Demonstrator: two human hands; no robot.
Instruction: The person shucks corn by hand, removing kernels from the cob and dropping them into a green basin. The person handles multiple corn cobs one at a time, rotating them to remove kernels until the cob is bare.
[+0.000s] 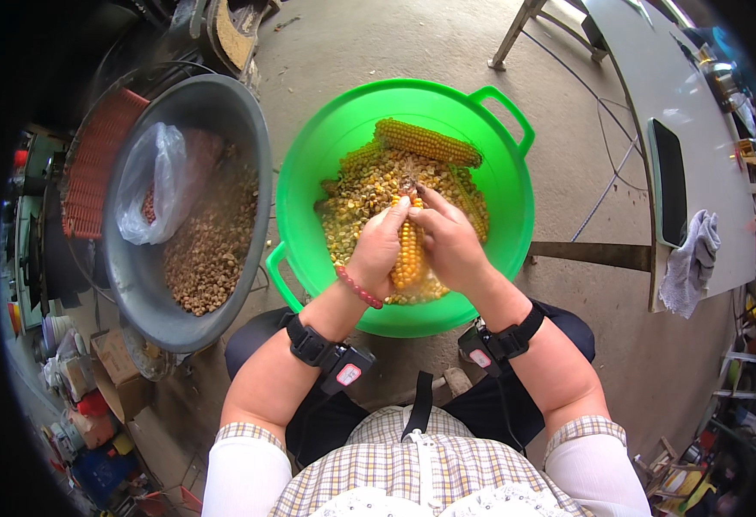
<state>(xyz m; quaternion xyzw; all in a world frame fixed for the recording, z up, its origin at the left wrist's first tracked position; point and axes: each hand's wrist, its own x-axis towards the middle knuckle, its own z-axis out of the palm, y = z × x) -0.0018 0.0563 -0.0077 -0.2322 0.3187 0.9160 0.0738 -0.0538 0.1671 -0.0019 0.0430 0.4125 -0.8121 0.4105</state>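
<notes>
An ear of yellow corn is held between my two hands above a green plastic tub. My left hand grips its left side, thumb near the upper end. My right hand holds the other side, with thumb and fingers at the same end, where some kernels look to be off. Loose corn kernels lie in the tub under my hands. Another whole ear of corn rests on the kernels at the far side, and more ears lie partly buried around it.
A grey basin on the left holds brown shelled pieces and a clear plastic bag. Behind it is a red woven basket. On the right, a white table bears a phone and a grey cloth.
</notes>
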